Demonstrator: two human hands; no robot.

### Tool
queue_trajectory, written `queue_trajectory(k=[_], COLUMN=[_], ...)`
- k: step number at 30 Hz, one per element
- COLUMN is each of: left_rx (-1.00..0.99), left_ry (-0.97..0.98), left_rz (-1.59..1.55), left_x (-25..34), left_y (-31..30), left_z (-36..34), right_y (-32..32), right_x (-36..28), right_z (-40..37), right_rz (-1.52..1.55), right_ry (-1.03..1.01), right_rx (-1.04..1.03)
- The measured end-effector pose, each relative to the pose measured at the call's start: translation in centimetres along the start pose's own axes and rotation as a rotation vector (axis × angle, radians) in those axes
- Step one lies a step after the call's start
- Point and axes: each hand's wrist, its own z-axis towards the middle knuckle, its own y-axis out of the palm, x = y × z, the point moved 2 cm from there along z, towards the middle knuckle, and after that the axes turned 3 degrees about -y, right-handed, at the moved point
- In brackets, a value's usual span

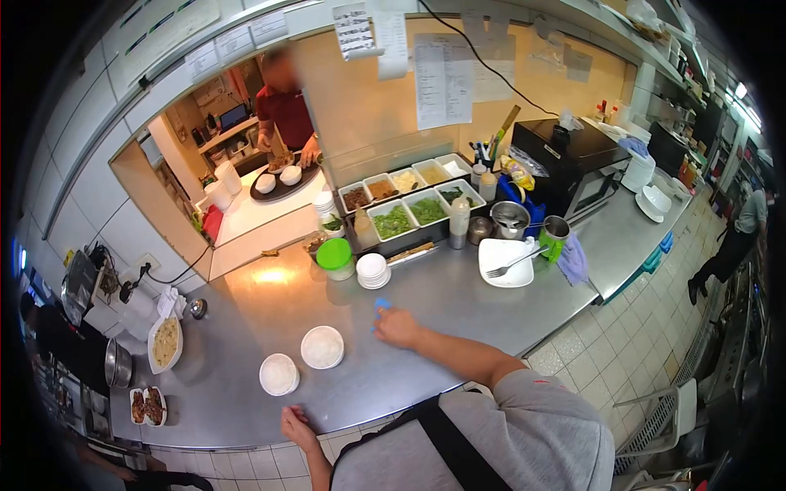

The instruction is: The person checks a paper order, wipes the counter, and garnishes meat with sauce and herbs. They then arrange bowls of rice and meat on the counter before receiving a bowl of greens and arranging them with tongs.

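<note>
On the steel counter, my right hand is closed round a small blue cloth, only part of which shows. My left hand is at the front edge with its fingers curled and nothing visible in them. Just beyond it stands a white bowl of rice. A second white bowl of rice sits between the two hands, a little farther back. Neither hand touches a bowl. Behind my right hand is a stack of small white dishes, beside a green-lidded tub.
Ingredient trays line the back, with a squeeze bottle at their right. A square plate with a fork lies to the right. At left are an oval dish and meat dishes. Another person handles a tray beyond the hatch.
</note>
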Motion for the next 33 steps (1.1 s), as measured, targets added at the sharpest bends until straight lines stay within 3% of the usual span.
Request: queue_trajectory(k=[4,7,9,13,15,17,18,19,23,25,27,29,33], left_rx=[0.041,-0.058,-0.133,-0.183,-0.159,-0.120,-0.087,-0.053,0.002,0.013,0.025,0.047,0.091], left_ry=[-0.066,-0.025,-0.009,-0.057,-0.070,-0.030,-0.030,-0.034,-0.029,-0.034,-0.047,-0.043,-0.025], left_rz=[-0.127,-0.139,-0.169,-0.253,-0.231,-0.130,-0.107,-0.079,-0.041,-0.007,0.034,0.066,0.130], left_x=[2.2,4.2,6.3,6.5,5.8,4.9,5.1,5.6,5.2,5.1,5.2,4.2,2.8], left_y=[3.2,8.3,12.3,18.7,20.2,20.9,21.2,21.0,21.4,21.5,21.5,21.4,21.2], left_z=[-2.6,-5.9,-7.9,-9.3,-9.6,-9.5,-9.6,-9.8,-9.6,-9.4,-9.4,-9.1,-8.6], right_y=[-2.1,-3.9,-6.1,-16.8,-20.9,-24.9,-24.1,-25.0,-26.5,-26.6,-26.4,-25.1,-23.9], right_x=[0.5,5.8,9.2,14.8,18.9,23.3,27.5,30.5,42.9,48.6,53.2,58.1,62.7], right_z=[-2.8,-3.5,-2.9,0.4,2.7,5.3,7.0,8.2,12.5,13.9,14.6,15.7,16.5], right_rz=[0.142,0.091,-0.015,0.092,0.073,-0.042,-0.054,-0.021,0.272,0.278,0.425,0.524,0.490], right_ry=[-0.336,-0.334,-0.353,-0.280,-0.312,-0.161,-0.227,-0.175,0.191,0.366,0.433,0.640,0.789], right_rx=[-0.116,-0.183,-0.100,-0.049,0.087,0.044,0.201,0.211,0.304,0.366,0.525,0.585,0.629])
